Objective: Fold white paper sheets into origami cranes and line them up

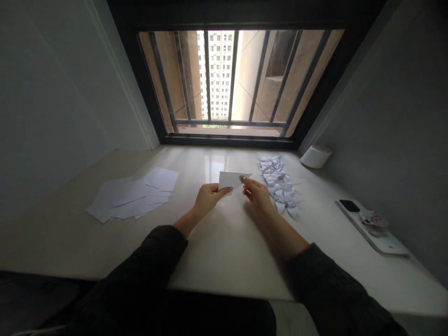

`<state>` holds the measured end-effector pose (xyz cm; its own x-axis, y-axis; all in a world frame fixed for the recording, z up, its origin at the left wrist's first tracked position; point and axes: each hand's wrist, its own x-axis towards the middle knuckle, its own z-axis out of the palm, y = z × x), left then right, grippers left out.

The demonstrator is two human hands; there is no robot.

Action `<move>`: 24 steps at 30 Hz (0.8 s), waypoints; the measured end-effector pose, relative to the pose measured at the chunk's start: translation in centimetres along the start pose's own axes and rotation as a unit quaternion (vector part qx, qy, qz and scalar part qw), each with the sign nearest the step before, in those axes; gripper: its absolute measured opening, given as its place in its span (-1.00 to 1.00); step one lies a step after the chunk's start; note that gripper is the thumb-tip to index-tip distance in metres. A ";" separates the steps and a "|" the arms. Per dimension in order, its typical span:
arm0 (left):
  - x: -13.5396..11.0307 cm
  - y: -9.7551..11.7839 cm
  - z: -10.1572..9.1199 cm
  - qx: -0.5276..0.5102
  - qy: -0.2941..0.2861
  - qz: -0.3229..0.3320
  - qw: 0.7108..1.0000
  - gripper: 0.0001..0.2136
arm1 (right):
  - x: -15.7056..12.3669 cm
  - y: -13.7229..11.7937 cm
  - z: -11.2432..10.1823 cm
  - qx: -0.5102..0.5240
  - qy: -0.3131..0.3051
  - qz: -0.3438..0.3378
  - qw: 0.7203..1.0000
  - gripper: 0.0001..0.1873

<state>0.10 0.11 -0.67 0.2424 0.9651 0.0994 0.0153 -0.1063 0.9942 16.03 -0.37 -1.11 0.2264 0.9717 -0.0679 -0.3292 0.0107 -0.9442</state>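
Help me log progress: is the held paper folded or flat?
Folded: the paper between left hand and right hand forms a pointed triangle.

lit only from the far window (224, 79), blown out at its middle. looked dim overall, near sleeves (150, 280) almost black. showed faint glare on the sill (210, 161), soft shadow beneath left hand (208, 198), right hand (259, 196) and paper (227, 178). bent outward at left and right edges.

The folded sheet (229, 180) and loose sheets (135, 193) are matt white paper; the desk (217, 242) is smooth, glossy, pale stone; the window bars (231, 74) are dark metal.
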 end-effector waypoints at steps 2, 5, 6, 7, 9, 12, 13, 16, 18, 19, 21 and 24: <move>0.1 -0.3 -0.1 0.012 -0.010 0.006 1.000 -0.65 | 0.8 -0.6 -1.0 0.005 0.027 -0.008 1.000 -0.68; 0.3 -0.7 -0.6 0.036 -0.005 0.006 0.999 -0.66 | 1.9 -1.7 -2.8 0.008 0.071 -0.022 0.997 -0.70; 0.4 -0.8 -0.7 0.042 0.002 0.003 0.999 -0.67 | 2.2 -2.0 -3.4 0.015 0.096 -0.027 0.995 -0.69; 0.5 -0.8 -0.9 0.040 0.016 0.002 0.999 -0.67 | 2.4 -2.3 -3.9 0.022 0.119 -0.037 0.992 -0.69; 0.6 -0.8 -1.1 0.033 0.046 0.010 0.998 -0.68 | 2.7 -2.5 -4.4 0.016 0.138 -0.055 0.989 -0.68; 0.7 -0.6 -1.1 0.032 0.071 0.016 0.997 -0.71 | 2.4 -2.2 -3.9 -0.019 0.107 -0.086 0.990 -0.68; 0.6 -0.5 -1.0 0.037 0.074 0.017 0.996 -0.72 | 2.1 -2.0 -3.5 -0.031 0.089 -0.100 0.991 -0.67; 0.4 -0.3 -0.9 0.072 0.076 0.027 0.994 -0.73 | 1.4 -1.4 -2.2 -0.058 0.076 -0.135 0.986 -0.64; 0.3 -0.1 -0.9 0.110 0.084 0.036 0.990 -0.73 | 1.0 -1.2 -1.6 -0.091 0.066 -0.158 0.981 -0.58; 0.2 -0.1 -0.9 0.132 0.090 0.041 0.986 -0.73 | 0.8 -1.2 -1.5 -0.114 0.052 -0.165 0.978 -0.54; 0.1 0.0 -1.1 0.178 0.100 0.055 0.977 -0.74 | 0.6 -1.0 -1.3 -0.159 0.017 -0.161 0.974 -0.48; 0.0 0.1 -1.3 0.248 0.108 0.088 0.959 -0.75 | 0.5 -0.6 -1.2 -0.203 -0.040 -0.121 0.971 -0.46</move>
<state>-1.19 0.39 -0.50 0.0781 0.9428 0.3241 0.4651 -0.3220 0.8246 17.38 -0.19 -0.98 0.1742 0.9677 0.1822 0.1168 0.1634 -0.9796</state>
